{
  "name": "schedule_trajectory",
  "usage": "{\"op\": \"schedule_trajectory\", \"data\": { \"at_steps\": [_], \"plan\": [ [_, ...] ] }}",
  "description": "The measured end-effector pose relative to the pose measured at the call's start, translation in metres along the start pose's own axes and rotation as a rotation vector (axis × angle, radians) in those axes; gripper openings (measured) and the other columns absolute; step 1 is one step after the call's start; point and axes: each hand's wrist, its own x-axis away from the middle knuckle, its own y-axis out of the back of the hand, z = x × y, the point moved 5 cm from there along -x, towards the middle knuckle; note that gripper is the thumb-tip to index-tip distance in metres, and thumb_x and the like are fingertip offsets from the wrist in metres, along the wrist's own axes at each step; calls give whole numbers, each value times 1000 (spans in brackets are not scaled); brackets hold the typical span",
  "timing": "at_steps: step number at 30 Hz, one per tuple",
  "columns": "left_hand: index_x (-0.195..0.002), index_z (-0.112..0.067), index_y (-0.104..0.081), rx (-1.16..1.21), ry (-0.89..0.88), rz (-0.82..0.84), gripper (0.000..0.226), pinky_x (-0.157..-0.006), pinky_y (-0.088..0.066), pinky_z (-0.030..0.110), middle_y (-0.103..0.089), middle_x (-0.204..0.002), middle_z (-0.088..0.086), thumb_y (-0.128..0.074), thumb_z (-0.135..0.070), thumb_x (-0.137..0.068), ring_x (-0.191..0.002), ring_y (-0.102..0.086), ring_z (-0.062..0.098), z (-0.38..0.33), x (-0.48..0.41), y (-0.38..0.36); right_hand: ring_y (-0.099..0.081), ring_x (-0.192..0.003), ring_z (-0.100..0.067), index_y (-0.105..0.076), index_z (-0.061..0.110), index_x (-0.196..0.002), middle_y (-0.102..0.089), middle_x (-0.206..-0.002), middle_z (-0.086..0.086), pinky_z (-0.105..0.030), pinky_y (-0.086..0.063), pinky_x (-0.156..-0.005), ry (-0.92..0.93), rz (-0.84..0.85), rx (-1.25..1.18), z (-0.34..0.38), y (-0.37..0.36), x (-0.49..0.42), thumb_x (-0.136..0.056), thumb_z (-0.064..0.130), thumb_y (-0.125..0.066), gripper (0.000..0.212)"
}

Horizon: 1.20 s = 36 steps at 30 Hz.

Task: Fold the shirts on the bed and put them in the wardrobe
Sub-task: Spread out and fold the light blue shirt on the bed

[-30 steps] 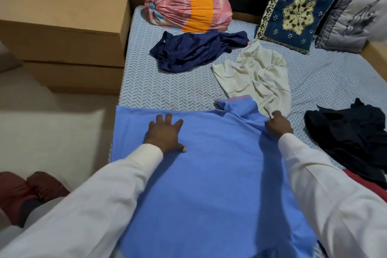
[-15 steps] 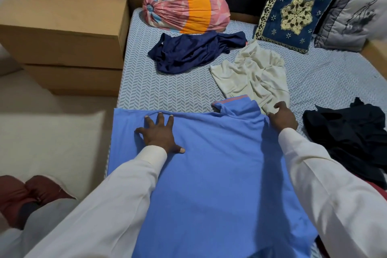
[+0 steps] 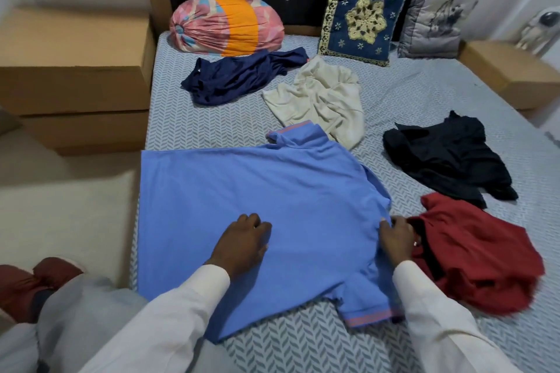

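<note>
Low in the frame my left grip (image 3: 242, 247) rests curled on the blue shirt (image 3: 257, 191), spread flat on the bed (image 3: 197, 127); whether it holds cloth I cannot tell. My right grip (image 3: 395, 239) pinches its right edge, beside the red shirt (image 3: 472, 257). Farther up: black shirt (image 3: 448, 157), cream shirt (image 3: 321, 100), navy shirt (image 3: 236, 79).
</note>
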Motion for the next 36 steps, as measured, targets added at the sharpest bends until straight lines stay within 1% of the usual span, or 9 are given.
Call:
{"op": "schedule_trajectory", "data": {
  "at_steps": [3, 6, 8, 11, 14, 16, 21, 26, 36],
  "plan": [
    [-129, -25, -53, -38, -25, 87, 42, -84, -43, 38, -50, -117, 2, -55, -44, -91, -106, -50, 28, -19, 13, -11, -63, -98, -42, -64, 5, -89, -67, -98, -25, -39, -42, -77, 41, 115, 1, -2, 1, 4, -93, 34, -59, 30],
    [-136, -27, -45, -104, -46, 179, 56, -88, -42, 39, -45, -124, 2, -55, -53, -88, -111, -46, 27, -30, 33, -14, -63, -100, -42, -63, 6, -93, -67, -105, -25, -40, -46, -81, -41, 31, -62, -6, 23, 5, -94, 31, -60, 25],
    [-133, -27, -43, -66, -47, 242, 62, -84, -46, 39, -44, -123, 0, -62, -58, -82, -111, -45, 25, -32, 48, -12, -63, -103, -42, -63, 2, -101, -66, -111, -28, -40, -47, -85, -87, 90, -102, -14, 29, 4, -92, 39, -64, 38],
    [-118, -28, -43, -13, -17, 350, 64, -77, -46, 34, -47, -117, -3, -71, -63, -72, -109, -50, 20, -30, 73, -10, -67, -82, -32, -66, 1, -90, -69, -92, -20, -41, -53, -67, -145, 330, -76, -35, 22, 5, -65, 56, -86, 64],
    [-111, -25, -44, -108, -17, 456, 63, -76, -43, 32, -50, -114, -3, -74, -62, -70, -107, -51, 20, -32, 96, -10, -65, -68, -28, -72, -2, -85, -69, -77, -18, -43, -53, -59, -176, 431, -102, -50, 27, 18, -59, 32, -94, 48],
    [-113, -23, -44, -170, -29, 475, 62, -77, -44, 33, -49, -117, -1, -74, -58, -72, -108, -51, 21, -34, 107, -10, -62, -71, -28, -67, 6, -81, -66, -80, -20, -46, -51, -65, -94, 337, -71, -47, 43, 28, -71, 30, -80, 28],
    [-120, -21, -41, -247, 3, 449, 52, -72, -44, 36, -42, -121, 3, -68, -35, -78, -108, -51, 27, -24, 136, -4, -56, -103, -41, -56, 10, -104, -58, -109, -21, -47, -47, -85, 265, -89, 163, -15, 61, 67, -71, 33, -80, 47],
    [-133, -18, -33, -398, 185, 404, 49, -68, -45, 41, -40, -126, 10, -56, -16, -90, -102, -56, 33, -4, 160, 5, -55, -78, -25, -47, 27, -80, -56, -81, 0, -39, -45, -70, 749, 593, 221, 19, -5, 158, -59, 38, -75, 36],
    [-131, -18, -53, -412, 438, 508, 41, -97, -48, 36, -55, -135, 8, -56, -33, -93, -122, -57, 27, 42, 196, 19, -64, -97, -24, -72, 27, -93, -72, -103, 2, -30, -47, -77, 871, 652, 614, 20, -12, 165, -75, 34, -59, 23]
  ]
}}
